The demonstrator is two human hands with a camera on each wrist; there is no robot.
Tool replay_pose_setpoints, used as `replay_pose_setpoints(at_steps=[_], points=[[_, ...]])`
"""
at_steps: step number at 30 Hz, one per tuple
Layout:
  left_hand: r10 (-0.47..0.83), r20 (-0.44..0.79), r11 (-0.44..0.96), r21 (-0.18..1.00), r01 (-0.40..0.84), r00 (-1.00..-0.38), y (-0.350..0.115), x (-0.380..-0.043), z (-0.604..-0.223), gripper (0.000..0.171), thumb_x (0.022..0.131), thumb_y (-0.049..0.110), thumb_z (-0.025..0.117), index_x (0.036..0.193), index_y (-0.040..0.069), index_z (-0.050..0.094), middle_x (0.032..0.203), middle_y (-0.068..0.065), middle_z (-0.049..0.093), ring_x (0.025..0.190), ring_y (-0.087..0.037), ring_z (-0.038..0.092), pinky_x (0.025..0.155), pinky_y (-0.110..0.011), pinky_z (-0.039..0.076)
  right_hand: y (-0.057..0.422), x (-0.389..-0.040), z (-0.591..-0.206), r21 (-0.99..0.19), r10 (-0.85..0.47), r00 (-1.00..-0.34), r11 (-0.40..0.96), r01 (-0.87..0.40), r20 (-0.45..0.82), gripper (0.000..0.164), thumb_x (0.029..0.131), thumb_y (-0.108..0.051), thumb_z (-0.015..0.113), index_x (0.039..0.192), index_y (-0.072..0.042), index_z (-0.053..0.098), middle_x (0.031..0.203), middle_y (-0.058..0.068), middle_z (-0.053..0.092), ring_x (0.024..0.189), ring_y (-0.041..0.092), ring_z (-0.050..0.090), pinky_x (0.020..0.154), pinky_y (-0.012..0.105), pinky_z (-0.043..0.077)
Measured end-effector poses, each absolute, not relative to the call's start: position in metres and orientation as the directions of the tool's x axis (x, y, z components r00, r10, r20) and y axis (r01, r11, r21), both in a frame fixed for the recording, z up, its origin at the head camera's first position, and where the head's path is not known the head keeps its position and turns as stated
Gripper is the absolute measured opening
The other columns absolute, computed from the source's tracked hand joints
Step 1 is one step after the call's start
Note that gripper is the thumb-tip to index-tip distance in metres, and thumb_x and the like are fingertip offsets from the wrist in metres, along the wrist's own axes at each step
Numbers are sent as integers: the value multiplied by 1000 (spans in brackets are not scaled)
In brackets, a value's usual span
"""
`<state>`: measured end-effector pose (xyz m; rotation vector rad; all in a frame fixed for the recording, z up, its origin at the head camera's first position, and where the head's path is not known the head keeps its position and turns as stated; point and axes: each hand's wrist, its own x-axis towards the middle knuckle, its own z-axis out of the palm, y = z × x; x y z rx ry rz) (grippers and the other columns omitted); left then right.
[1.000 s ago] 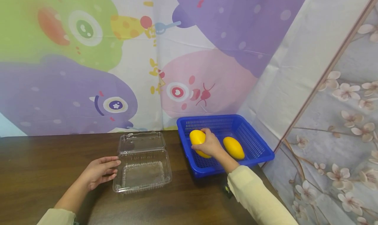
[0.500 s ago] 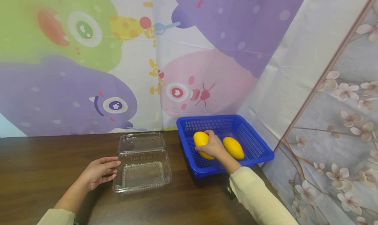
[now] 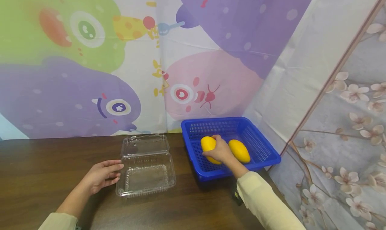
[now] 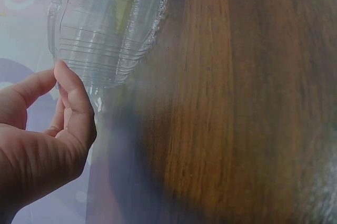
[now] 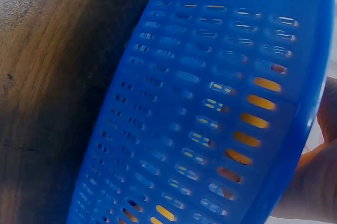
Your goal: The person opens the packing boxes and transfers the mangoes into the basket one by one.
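A clear plastic clamshell container (image 3: 145,176) lies with its lid (image 3: 145,145) folded back on the table. At its left rim, my left hand (image 3: 102,176) pinches the edge between thumb and fingertip, as the left wrist view shows. To the right stands a blue slotted basket (image 3: 260,148). Inside it, my right hand (image 3: 222,152) grips a yellow mango (image 3: 208,143), thumb on the near side and fingers over the far side. A second yellow mango (image 3: 239,151) lies just right of that hand. In the right wrist view the basket's wall (image 5: 174,87) hides most of the grip.
The brown wooden table (image 3: 57,169) carries both containers. Behind it hangs a cartoon-printed cloth (image 3: 144,62), with the basket's back rim close to it. A flower-patterned panel (image 3: 346,139) borders the table on the right.
My right hand has shifted slightly right and toward me inside the basket, carrying the mango along. The left hand and the clamshell container have stayed put.
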<state>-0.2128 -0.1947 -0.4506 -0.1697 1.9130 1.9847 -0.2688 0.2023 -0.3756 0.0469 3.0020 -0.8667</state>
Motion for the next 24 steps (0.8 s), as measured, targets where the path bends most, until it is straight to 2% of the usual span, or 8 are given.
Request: replay_pose_setpoints(at_steps=[24], points=[[184,-338,13,940,-342,-923,-195,-212,-451,57,91,23,61,133,-6,37,94,7,57,76,-7,58,70,-21,56,218,-271,-386,-552,51,-997,830,77,-61,82,71,-24,79,136,1,35,126,26,51,108,36,55,90,49,49]])
